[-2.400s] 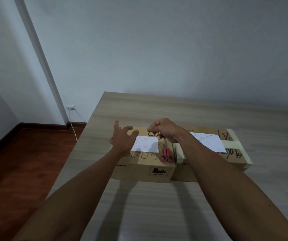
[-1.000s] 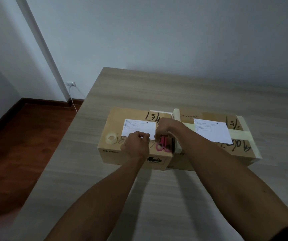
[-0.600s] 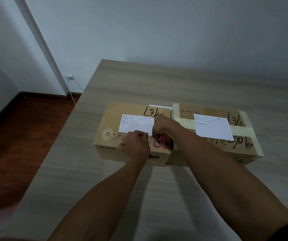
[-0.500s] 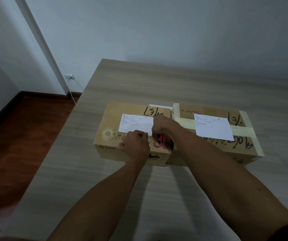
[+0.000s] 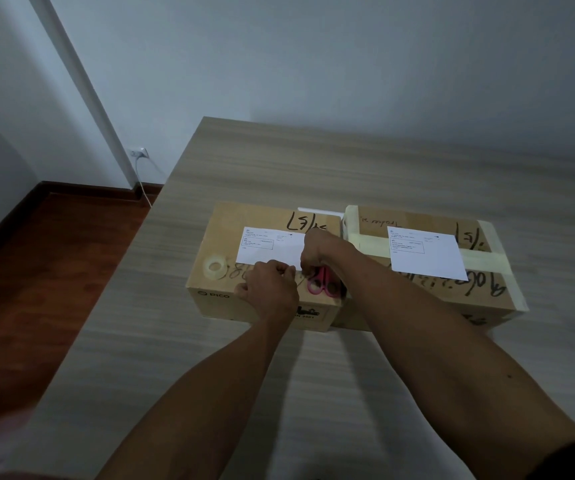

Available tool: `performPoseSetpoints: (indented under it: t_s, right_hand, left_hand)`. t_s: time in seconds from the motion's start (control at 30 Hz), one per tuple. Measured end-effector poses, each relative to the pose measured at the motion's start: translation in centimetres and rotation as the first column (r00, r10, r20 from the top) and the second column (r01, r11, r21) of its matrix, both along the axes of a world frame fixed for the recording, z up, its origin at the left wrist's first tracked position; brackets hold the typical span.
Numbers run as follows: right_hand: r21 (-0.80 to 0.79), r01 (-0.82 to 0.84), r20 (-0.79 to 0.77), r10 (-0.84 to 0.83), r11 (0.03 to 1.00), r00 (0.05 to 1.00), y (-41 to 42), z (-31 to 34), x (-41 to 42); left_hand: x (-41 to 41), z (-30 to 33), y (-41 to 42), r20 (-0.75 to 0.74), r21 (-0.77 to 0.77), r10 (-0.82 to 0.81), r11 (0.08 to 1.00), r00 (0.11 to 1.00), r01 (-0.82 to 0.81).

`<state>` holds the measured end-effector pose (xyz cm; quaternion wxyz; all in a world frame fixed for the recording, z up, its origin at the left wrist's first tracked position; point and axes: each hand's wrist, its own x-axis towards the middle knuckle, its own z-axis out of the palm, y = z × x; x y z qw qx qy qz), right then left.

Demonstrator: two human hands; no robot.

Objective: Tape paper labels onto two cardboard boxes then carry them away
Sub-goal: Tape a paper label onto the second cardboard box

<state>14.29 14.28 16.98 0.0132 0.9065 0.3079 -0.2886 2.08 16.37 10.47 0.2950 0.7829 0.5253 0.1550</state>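
Two cardboard boxes sit side by side on the counter [image 5: 279, 161]: the left box [image 5: 230, 244] and the right box [image 5: 480, 292]. Two labels: the left label [image 5: 272, 245] under my hands, the right label [image 5: 424, 252] lying loose, I judge. My left hand [image 5: 268, 289] and right hand [image 5: 317, 251] curl their fingers at its near corner, apparently pressing tape; I'd smooth outward, paper flat. One tape roll [image 5: 215, 267], one pair of scissors [image 5: 320, 284].

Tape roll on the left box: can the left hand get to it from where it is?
Probably yes. The tape roll sits uncovered on the left box, left of the left hand, with bare cardboard between them. That hand is busy at the label edge, though.
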Motion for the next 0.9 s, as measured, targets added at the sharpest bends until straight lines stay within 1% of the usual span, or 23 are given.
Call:
performPoseSetpoints:
  t_s: [0.17,0.33,0.47,0.63,0.77,0.9]
  right_hand:
    - [-0.017,0.001,0.032,-0.001,1.000,0.999,-0.2,0.1,0.2]
    - [0.052,0.053,0.095,-0.058,0.997,0.994,-0.8,0.1,0.1]
    - [0.065,0.075,0.093,-0.081,0.995,0.992,-1.0,0.2,0.2]
    - [0.118,0.102,0.028,-0.106,0.988,0.994,-0.9,0.2,0.5]
    - [0.141,0.117,0.029,-0.122,0.983,0.992,-1.4,-0.1,0.4]
    - [0.136,0.094,0.059,-0.103,0.986,0.993,-1.7,0.0,0.4]
  left_hand:
    - [-0.1,0.1,0.1,-0.002,0.006,-0.004,1.000,1.000,0.004]
    - [-0.2,0.1,0.7,0.082,-0.053,0.034,0.998,0.996,-0.030]
    - [-0.5,0.1,1.3,0.111,-0.074,0.030,0.997,0.993,-0.022]
    - [-0.8,0.4,1.6,0.054,-0.029,-0.005,1.000,0.999,0.006]
    - [-1.3,0.7,2.1,-0.021,0.037,-0.046,0.998,0.999,0.047]
    - [-1.7,1.2,2.2,-0.064,0.085,-0.097,0.991,0.993,0.102]
